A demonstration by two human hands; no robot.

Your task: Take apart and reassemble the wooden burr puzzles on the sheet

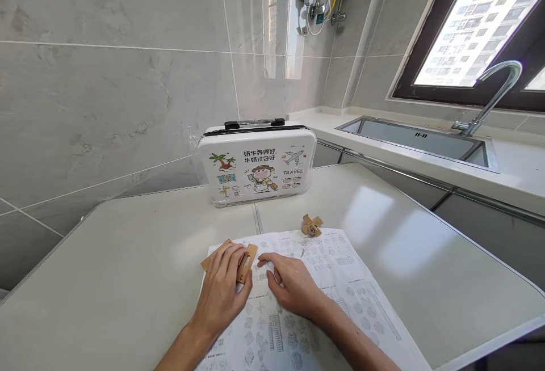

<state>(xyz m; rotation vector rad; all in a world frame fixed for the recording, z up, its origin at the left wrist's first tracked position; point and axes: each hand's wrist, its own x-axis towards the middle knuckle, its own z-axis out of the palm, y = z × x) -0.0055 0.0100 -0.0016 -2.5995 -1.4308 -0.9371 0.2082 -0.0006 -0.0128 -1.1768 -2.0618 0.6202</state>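
Note:
A printed instruction sheet (323,297) with many small diagrams lies on the white table (128,269). My left hand (221,291) rests on thin wooden pieces (249,257) at the sheet's upper left corner, fingers curled over them. My right hand (292,283) lies on the sheet just to the right, fingers bent and pointing left towards the wooden pieces, its fingertips close to them. A small assembled wooden model (312,225) sits apart at the sheet's top edge.
A white cartoon-printed case (258,164) wrapped in plastic stands upright at the table's back against the tiled wall. A counter with a steel sink (417,138) and tap (489,96) runs along the right under a window.

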